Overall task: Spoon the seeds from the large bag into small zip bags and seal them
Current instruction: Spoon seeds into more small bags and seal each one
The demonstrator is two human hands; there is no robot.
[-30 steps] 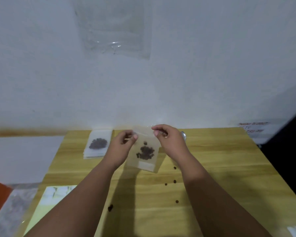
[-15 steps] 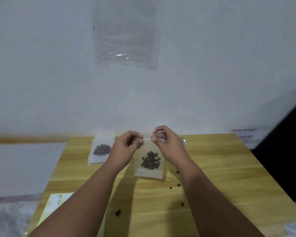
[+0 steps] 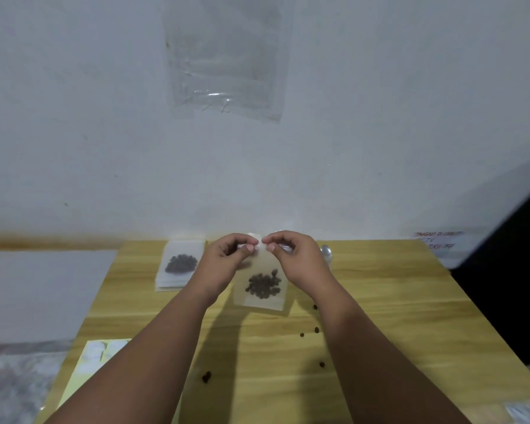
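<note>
We pinched the seed-filled small zip bag (image 3: 261, 296) by its top edge with our left hand (image 3: 227, 262) and right hand (image 3: 295, 259) above the table (image 3: 386, 301).

Single head-worn wide-angle view, facing forward and down over the near light wooden tabletop (image 3: 389, 301) toward the white plastered wall (image 3: 74, 117).

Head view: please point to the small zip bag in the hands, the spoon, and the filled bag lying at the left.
small zip bag (image 3: 262, 284), head view, its seed-filled middle.
spoon (image 3: 326, 252), head view, its visible shiny end.
filled bag (image 3: 181, 264), head view, its seed heap.
</note>
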